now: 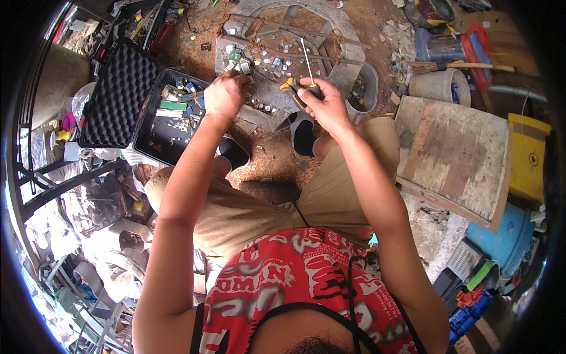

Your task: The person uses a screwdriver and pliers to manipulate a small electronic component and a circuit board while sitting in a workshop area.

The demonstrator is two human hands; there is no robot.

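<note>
My right hand (328, 110) is closed around a screwdriver (307, 61), its long thin shaft pointing up and away. A yellow-and-black tool (289, 87), perhaps pliers, sticks out from the same grip toward the left. My left hand (225, 94) has its fingers curled down over the near left part of a worn slab (268, 88); whatever is between them is hidden. Just beyond those fingers lie small green circuit board pieces (237, 61). Many little chips and fragments are scattered over the slab.
At left an open black case (143, 134) with a foam-lined lid (118, 94) holds circuit boards. A grey plastic tub (368, 82) stands right of the slab. Farther right are a wooden board (451, 153), a pale bucket (439, 85) and a yellow container (527, 156).
</note>
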